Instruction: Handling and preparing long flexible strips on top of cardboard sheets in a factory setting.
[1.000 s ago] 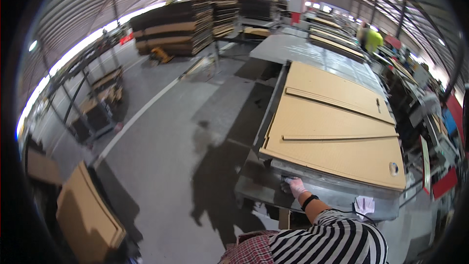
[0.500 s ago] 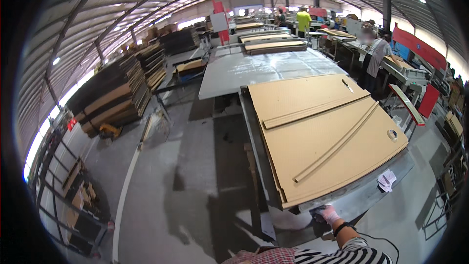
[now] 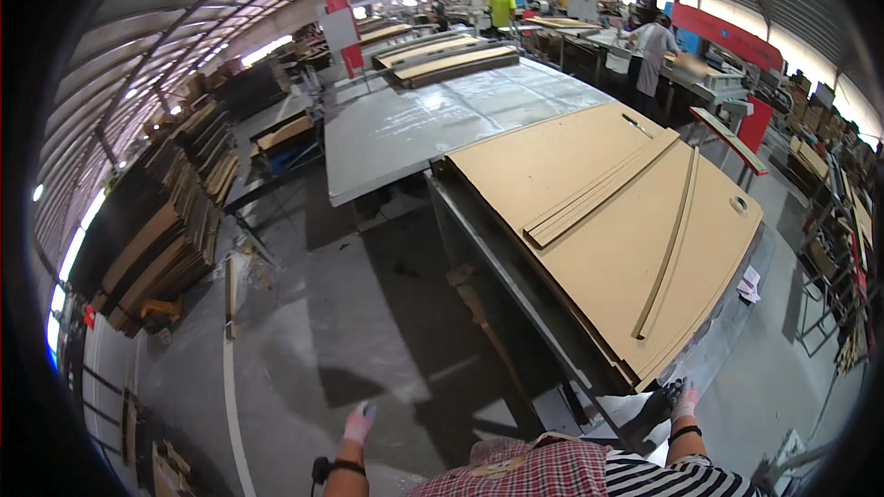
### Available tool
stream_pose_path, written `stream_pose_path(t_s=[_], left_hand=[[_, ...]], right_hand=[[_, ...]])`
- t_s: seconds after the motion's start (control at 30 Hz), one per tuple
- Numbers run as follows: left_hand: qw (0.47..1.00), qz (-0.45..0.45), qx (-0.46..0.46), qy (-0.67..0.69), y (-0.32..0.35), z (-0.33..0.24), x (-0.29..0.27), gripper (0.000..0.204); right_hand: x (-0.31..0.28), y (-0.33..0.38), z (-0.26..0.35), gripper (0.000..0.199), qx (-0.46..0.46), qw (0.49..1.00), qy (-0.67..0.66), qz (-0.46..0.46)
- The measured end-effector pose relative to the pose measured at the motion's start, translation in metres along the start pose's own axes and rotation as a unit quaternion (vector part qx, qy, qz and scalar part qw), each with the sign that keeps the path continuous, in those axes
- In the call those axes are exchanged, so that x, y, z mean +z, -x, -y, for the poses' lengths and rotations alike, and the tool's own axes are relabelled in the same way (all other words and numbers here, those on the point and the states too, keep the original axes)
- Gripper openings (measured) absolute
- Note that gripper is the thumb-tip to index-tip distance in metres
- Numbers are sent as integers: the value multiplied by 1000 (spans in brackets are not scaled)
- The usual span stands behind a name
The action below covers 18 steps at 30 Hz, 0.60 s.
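My left hand (image 3: 358, 423), gloved in pale pink with greyish fingertips, hangs in the air over the floor, left of the workbench. Its fingers look loosely apart and nothing shows in them. At the bench's near corner my right hand (image 3: 683, 399), in a similar glove, is closed on a dark hand tool (image 3: 656, 408) whose kind I cannot make out. Just beyond it lies a stack of large tan cardboard sheets (image 3: 589, 212). Several narrow cardboard strips (image 3: 603, 189) and one long separate strip (image 3: 670, 248) lie across the top sheet.
A roll of tape (image 3: 738, 204) and a knife (image 3: 635, 121) lie on the top sheet. Papers (image 3: 749, 284) rest on the bench's right edge. Beyond stands a grey table (image 3: 442, 124). Stacked boards (image 3: 157, 221) stand at left. A person (image 3: 652, 51) works at the far right.
My view has swung right and the bench appears turned. My left hand has come into view over the floor. My right hand stays at the bench's near edge with the dark tool.
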<state>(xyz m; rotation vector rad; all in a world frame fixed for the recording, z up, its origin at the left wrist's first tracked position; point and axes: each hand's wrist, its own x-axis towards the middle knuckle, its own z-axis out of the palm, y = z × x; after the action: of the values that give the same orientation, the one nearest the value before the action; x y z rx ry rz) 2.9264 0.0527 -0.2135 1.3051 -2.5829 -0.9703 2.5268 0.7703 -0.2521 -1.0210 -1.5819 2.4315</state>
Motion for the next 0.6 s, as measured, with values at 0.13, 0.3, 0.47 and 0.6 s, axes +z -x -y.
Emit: stream_pose_path(t_s=[0.13, 0.3, 0.47, 0.6], left_hand=[[988, 55, 141, 20, -169, -109, -4, 48], [965, 146, 216, -19, -328, -213, 23, 47], [916, 203, -38, 344, -474, -292, 43, 29], [824, 106, -51, 555, -611, -351, 54, 24]], right_hand=[[14, 11, 6, 47, 21, 994, -83, -68], [8, -13, -6, 100, 21, 996, 20, -85], [-13, -45, -5, 93, 7, 994, 92, -61], [12, -20, 11, 80, -31, 979, 199, -32]])
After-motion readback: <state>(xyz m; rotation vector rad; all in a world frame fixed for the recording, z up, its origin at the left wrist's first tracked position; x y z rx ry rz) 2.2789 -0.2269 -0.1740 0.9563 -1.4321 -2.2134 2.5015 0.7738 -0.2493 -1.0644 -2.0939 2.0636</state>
